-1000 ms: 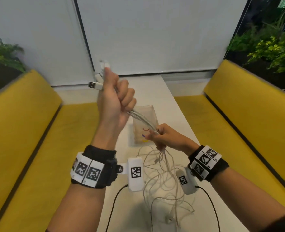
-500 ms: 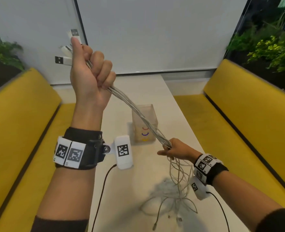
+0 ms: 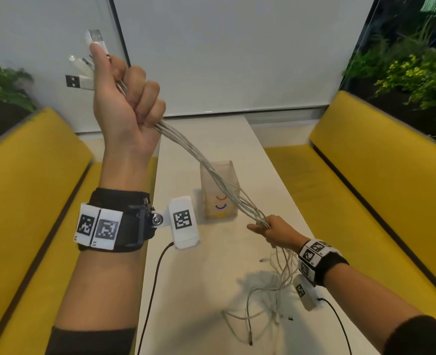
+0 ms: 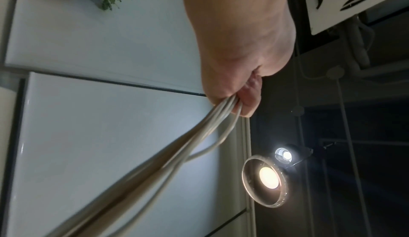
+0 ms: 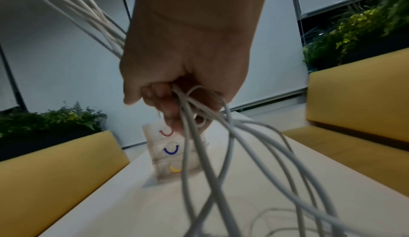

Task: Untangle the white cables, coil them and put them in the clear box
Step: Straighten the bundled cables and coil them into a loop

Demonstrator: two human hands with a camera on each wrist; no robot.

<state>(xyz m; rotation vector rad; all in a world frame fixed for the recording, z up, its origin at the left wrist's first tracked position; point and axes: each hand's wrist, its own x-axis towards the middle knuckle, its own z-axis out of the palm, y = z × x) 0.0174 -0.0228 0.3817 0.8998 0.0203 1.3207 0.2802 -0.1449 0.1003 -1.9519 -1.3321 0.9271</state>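
My left hand (image 3: 127, 98) is raised high at the left and grips a bundle of several white cables (image 3: 201, 165) in a fist, their USB plugs (image 3: 77, 82) sticking out above the thumb. The bundle runs taut down and to the right to my right hand (image 3: 273, 230), whose fingers curl round it low over the table. Below that hand the loose cable ends (image 3: 270, 298) hang and spread on the tabletop. The clear box (image 3: 218, 188), marked with red, blue and yellow arcs, stands upright behind the stretched bundle. In the left wrist view the white cables (image 4: 199, 132) leave my left hand (image 4: 234, 99); in the right wrist view the white cables (image 5: 199, 135) pass through my right hand (image 5: 177, 104).
The long white table (image 3: 211, 252) runs away from me between two yellow benches (image 3: 365, 180). Black wrist-camera leads (image 3: 153, 290) trail over the table's near end. White blinds close off the far end, with green plants (image 3: 411, 73) beyond the bench backs.
My left hand has risen and moved left with the plug ends. My right hand has slid down the bundle, lower and to the right, stretching the cables straight between the hands.
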